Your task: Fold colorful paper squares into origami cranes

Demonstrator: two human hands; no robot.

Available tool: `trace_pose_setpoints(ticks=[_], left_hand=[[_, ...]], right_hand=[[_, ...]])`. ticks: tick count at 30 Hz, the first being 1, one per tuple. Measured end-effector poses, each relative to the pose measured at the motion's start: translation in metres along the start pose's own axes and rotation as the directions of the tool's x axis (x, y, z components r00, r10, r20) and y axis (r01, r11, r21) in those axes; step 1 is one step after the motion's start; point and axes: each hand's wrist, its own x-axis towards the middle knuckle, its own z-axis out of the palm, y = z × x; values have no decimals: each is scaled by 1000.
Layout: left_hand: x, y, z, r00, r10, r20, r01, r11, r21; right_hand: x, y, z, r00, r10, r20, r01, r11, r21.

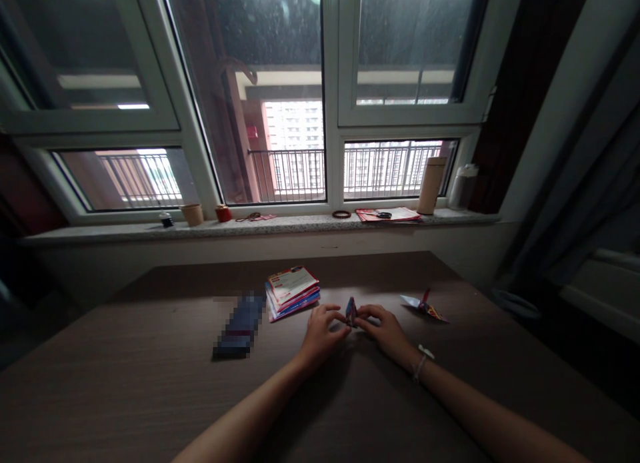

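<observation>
A small folded piece of coloured paper stands on the brown table, pinched from both sides. My left hand grips its left side with curled fingers. My right hand, with a bracelet at the wrist, pinches its right side. A finished paper crane lies just to the right of my right hand. A stack of coloured paper sheets lies behind my left hand.
A dark rectangular object lies left of the paper stack. The window sill holds a small cup, a red pot, a red paper pile, a tall cylinder and a jar.
</observation>
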Motion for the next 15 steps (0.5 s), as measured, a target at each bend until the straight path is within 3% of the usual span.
trace_pose_setpoints(ticks=[15], left_hand=[[1, -4, 3, 999, -30, -44, 29, 999, -21]], right_hand=[[0, -5, -1, 999, -32, 35, 34, 998, -55]])
